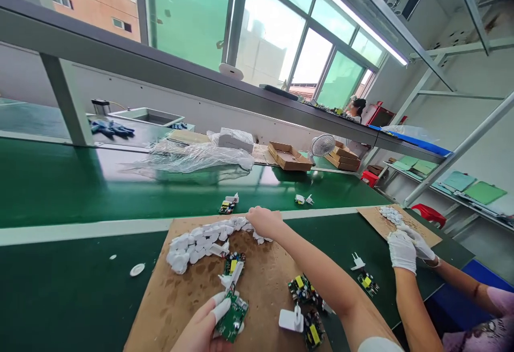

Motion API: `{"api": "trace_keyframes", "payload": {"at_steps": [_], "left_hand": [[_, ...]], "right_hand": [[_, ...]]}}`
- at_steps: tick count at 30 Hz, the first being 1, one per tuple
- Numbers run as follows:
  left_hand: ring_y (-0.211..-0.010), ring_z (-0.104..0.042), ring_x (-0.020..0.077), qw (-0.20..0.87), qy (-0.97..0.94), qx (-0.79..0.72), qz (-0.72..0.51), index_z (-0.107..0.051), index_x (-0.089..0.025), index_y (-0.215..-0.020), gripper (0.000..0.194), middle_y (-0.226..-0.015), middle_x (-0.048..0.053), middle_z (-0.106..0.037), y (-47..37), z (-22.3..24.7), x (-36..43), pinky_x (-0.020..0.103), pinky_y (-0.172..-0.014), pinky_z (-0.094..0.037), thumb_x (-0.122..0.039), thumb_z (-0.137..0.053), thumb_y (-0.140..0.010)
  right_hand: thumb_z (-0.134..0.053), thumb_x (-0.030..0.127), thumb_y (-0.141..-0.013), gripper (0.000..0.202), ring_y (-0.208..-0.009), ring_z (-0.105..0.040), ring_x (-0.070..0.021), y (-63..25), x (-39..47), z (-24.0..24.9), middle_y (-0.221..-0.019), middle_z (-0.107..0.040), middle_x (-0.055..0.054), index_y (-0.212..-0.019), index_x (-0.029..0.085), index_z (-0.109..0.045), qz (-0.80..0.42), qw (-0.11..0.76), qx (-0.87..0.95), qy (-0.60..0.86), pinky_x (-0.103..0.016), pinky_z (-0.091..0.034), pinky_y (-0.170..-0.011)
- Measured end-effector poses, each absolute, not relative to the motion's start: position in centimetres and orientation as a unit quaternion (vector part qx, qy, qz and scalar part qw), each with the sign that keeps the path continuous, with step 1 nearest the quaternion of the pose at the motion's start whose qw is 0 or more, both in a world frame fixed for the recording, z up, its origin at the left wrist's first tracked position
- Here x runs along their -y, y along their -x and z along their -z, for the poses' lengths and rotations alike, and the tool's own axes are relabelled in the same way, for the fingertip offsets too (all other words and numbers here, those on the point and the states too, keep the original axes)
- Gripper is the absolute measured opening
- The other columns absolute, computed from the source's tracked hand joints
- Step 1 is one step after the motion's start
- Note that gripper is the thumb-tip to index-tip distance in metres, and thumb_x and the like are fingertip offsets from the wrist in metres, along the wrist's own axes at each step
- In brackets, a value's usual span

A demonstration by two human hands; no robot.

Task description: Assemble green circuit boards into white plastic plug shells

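Observation:
My left hand (pixel 209 320), with white covers on its fingertips, grips a green circuit board (pixel 232 317) at the front of a brown cardboard sheet (pixel 265 287). A white plug piece (pixel 235 276) lies just beyond the board's top edge, close to another populated circuit board (pixel 231 263). My right hand (pixel 263 222) reaches to the far edge of the cardboard, its fingers closed at a curved row of white putty-like lumps (pixel 201 241). What those fingers pinch, if anything, is hidden. Beside my right forearm lie several circuit boards (pixel 313 330) and a white plug housing (pixel 291 320).
At right, a co-worker's white-gloved hands (pixel 403 247) work at a second cardboard sheet (pixel 428 234). A plug-and-board set (pixel 364 277) lies between us. Further boards (pixel 228 203) rest on the green belt (pixel 180 191). Behind stand plastic wrap (pixel 201 156), an open carton (pixel 289 156) and a fan (pixel 322 145).

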State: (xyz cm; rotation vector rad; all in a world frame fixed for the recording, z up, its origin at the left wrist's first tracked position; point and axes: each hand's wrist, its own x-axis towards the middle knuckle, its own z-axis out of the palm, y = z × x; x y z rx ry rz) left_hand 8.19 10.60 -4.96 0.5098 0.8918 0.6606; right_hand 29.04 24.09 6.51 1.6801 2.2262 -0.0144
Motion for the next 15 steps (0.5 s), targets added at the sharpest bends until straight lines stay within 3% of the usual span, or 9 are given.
{"api": "trace_keyframes", "payload": {"at_steps": [6,12,15], "left_hand": [[-0.078,-0.074,0.0202,0.812,-0.300,-0.395,-0.309,-0.072,-0.017,-0.112,0.050,-0.089,0.006,-0.082,-7.7,2.8,-10.5,0.028,-0.068,-0.051,-0.046,-0.087,-0.074],[-0.070,-0.075,0.0207,0.806,-0.275,-0.407,-0.329,-0.064,-0.017,-0.099,0.025,-0.085,0.007,-0.079,-7.9,0.9,-10.8,0.032,-0.071,-0.058,-0.041,-0.068,-0.092],[-0.076,-0.077,0.0217,0.802,-0.264,-0.404,-0.351,-0.064,-0.017,-0.102,0.023,-0.091,0.007,-0.079,-8.0,0.7,-10.8,0.036,-0.079,-0.061,-0.039,-0.065,-0.095]], "right_hand": [[-0.070,0.036,-0.102,0.035,-0.112,-0.071,-0.0257,-29.9,-23.9,-6.4,-0.132,-0.069,-0.012,-0.131,0.016,-0.066,0.055,0.072,-0.777,-0.623,-0.047,-0.062,-0.094],[-0.062,0.032,-0.103,0.023,-0.083,-0.070,-0.0192,-31.4,-22.5,-7.6,-0.095,-0.074,-0.008,-0.111,0.012,-0.071,0.167,-0.150,-0.751,-0.621,-0.037,-0.061,-0.079],[-0.062,0.042,-0.099,0.029,-0.073,-0.069,-0.0166,-30.2,-17.3,-7.0,-0.092,-0.075,-0.006,-0.109,0.016,-0.070,0.248,-0.234,-0.731,-0.591,-0.032,-0.060,-0.070]]}}
